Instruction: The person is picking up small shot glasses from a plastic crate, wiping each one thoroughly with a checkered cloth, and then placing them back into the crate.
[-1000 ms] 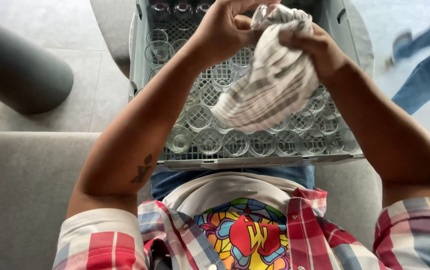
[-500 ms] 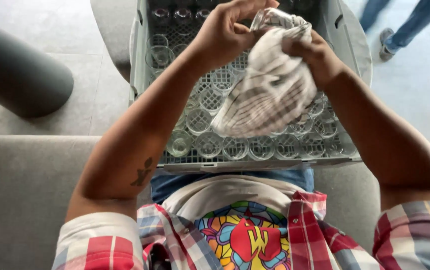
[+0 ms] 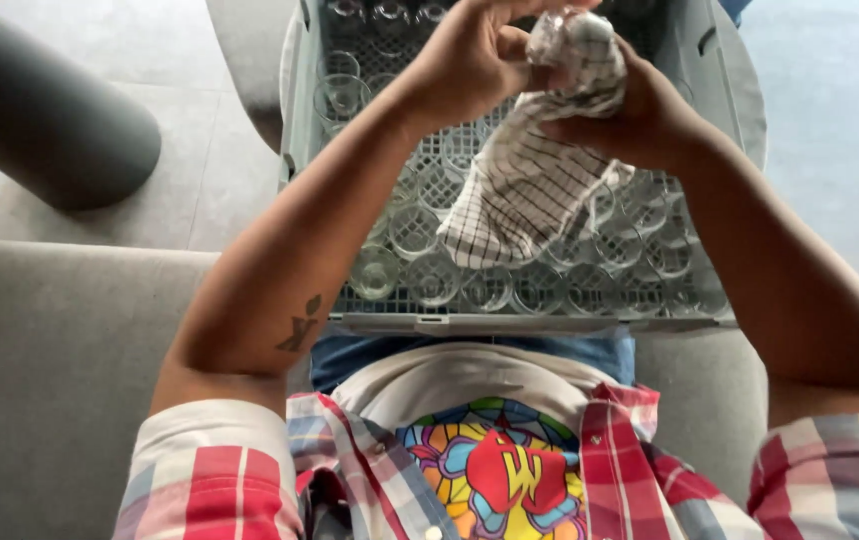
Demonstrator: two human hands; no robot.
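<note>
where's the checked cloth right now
In the head view, top centre: the checked cloth is bunched between the left hand and right hand, hanging over the grey rack.

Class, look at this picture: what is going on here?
A seated person holds a checked cloth bunched up in both hands, the left hand and right hand pressed around its top. Whatever is wrapped inside is hidden. Below the hands, a grey plastic rack full of clear drinking glasses rests near their lap.
</note>
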